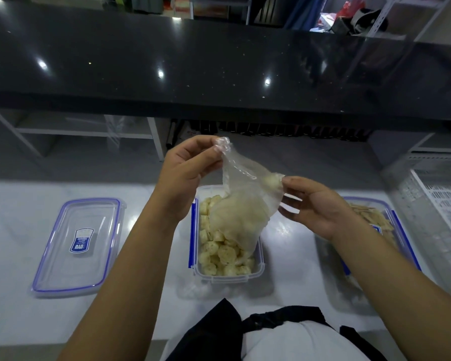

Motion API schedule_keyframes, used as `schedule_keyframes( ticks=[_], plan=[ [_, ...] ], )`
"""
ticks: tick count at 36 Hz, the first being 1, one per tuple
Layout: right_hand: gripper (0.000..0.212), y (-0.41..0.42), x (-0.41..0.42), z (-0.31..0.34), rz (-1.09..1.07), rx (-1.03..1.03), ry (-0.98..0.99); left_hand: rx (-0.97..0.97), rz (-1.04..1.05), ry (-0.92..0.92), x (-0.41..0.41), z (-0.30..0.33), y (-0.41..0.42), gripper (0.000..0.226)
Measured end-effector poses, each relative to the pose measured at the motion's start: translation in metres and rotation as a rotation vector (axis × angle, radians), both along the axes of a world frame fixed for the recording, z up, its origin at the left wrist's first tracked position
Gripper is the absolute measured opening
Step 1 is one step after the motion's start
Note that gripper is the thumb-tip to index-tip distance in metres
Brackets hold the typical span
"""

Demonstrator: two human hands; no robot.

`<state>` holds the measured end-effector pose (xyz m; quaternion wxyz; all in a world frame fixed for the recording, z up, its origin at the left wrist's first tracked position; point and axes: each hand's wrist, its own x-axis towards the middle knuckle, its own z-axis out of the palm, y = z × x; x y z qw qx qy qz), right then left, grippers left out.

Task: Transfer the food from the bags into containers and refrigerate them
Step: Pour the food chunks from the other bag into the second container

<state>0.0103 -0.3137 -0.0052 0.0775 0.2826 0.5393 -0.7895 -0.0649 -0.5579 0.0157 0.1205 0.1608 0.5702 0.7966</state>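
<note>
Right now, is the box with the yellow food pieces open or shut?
Open. The middle container has no lid on; its food shows uncovered.

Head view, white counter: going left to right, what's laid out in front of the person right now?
Clear rectangular plastic lid with blue seal and label, lying flat → open clear plastic container of pale round food pieces, beneath the held bag → clear container of thin tan pieces, partly hidden behind the right forearm.

white worktop (pixel 24 321) in front; glossy black counter (pixel 219 61) above, reflecting ceiling lights. white metal shelving (pixel 412 14) behind, cluttered.
</note>
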Motion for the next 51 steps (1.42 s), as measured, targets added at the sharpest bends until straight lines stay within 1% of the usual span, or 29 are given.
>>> schedule_keyframes(
  ticks=[1, 3, 5, 11, 17, 20, 22, 24, 28, 29, 30, 31, 32, 34, 35, 36, 37, 38, 40, 42, 47, 51],
  plan=[
    [0.01, 0.0, 0.003, 0.004, -0.014, 0.005, 0.064, 0.017, 0.014, -0.01, 0.0, 0.0, -0.001, 0.014],
    [0.005, -0.001, 0.009, 0.013, -0.009, -0.008, 0.19, 0.056, 0.058, -0.03, 0.001, 0.001, -0.002, 0.015],
    [0.005, -0.004, 0.015, 0.022, -0.006, -0.02, 0.272, 0.095, 0.103, -0.048, 0.001, 0.001, -0.004, 0.015],
    [0.006, -0.013, 0.022, 0.036, -0.015, -0.038, 0.397, 0.144, 0.15, -0.066, -0.001, 0.004, -0.01, 0.018],
    [0.007, -0.011, 0.026, 0.04, -0.042, -0.157, 0.478, 0.193, 0.164, -0.055, -0.003, 0.009, -0.016, 0.022],
    [0.01, -0.01, 0.025, 0.038, -0.034, -0.141, 0.48, 0.2, 0.157, -0.044, -0.003, 0.01, -0.017, 0.023],
    [0.02, -0.011, 0.024, 0.033, -0.028, -0.082, 0.452, 0.201, 0.16, -0.05, -0.004, 0.009, -0.017, 0.022],
    [0.035, -0.013, 0.026, 0.025, 0.014, 0.042, 0.379, 0.192, 0.167, -0.055, -0.005, 0.006, -0.016, 0.023],
    [0.047, -0.025, 0.041, -0.003, 0.115, 0.299, 0.2, 0.156, 0.175, -0.036, -0.006, -0.007, -0.017, 0.018],
    [0.046, -0.028, 0.046, -0.01, 0.125, 0.346, 0.172, 0.146, 0.155, -0.038, -0.007, -0.011, -0.019, 0.016],
    [0.038, -0.031, 0.05, -0.017, 0.129, 0.372, 0.149, 0.138, 0.111, -0.044, -0.007, -0.015, -0.021, 0.016],
    [0.026, -0.034, 0.053, -0.022, 0.128, 0.384, 0.133, 0.124, 0.048, -0.046, -0.007, -0.02, -0.024, 0.025],
    [0.017, -0.036, 0.054, -0.026, 0.122, 0.38, 0.117, 0.1, -0.036, -0.036, -0.007, -0.025, -0.028, 0.039],
    [0.017, -0.038, 0.055, -0.029, 0.09, 0.374, 0.106, -0.004, -0.222, -0.006, -0.004, -0.036, -0.034, 0.066],
    [0.017, -0.038, 0.053, -0.03, 0.074, 0.371, 0.11, -0.075, -0.302, 0.004, -0.002, -0.042, -0.035, 0.074],
    [0.017, -0.039, 0.052, -0.029, 0.057, 0.361, 0.117, -0.144, -0.352, 0.006, 0.001, -0.047, -0.035, 0.077],
    [0.016, -0.039, 0.05, -0.028, 0.043, 0.35, 0.126, -0.201, -0.358, 0.003, 0.004, -0.052, -0.032, 0.074],
    [0.015, -0.039, 0.048, -0.027, 0.03, 0.335, 0.137, -0.234, -0.317, -0.004, 0.007, -0.055, -0.029, 0.066],
    [0.014, -0.039, 0.045, -0.025, 0.013, 0.305, 0.148, -0.253, -0.158, -0.024, 0.008, -0.059, -0.022, 0.042],
    [0.015, -0.038, 0.042, -0.023, 0.002, 0.275, 0.15, -0.255, -0.046, -0.016, 0.007, -0.057, -0.019, 0.03],
    [0.016, -0.035, 0.037, -0.018, -0.016, 0.23, 0.18, -0.233, -0.057, 0.028, 0.002, -0.042, -0.017, 0.022],
    [0.018, -0.034, 0.033, -0.013, -0.009, 0.208, 0.205, -0.207, -0.061, 0.022, 0.001, -0.03, -0.014, 0.026]
  ],
)
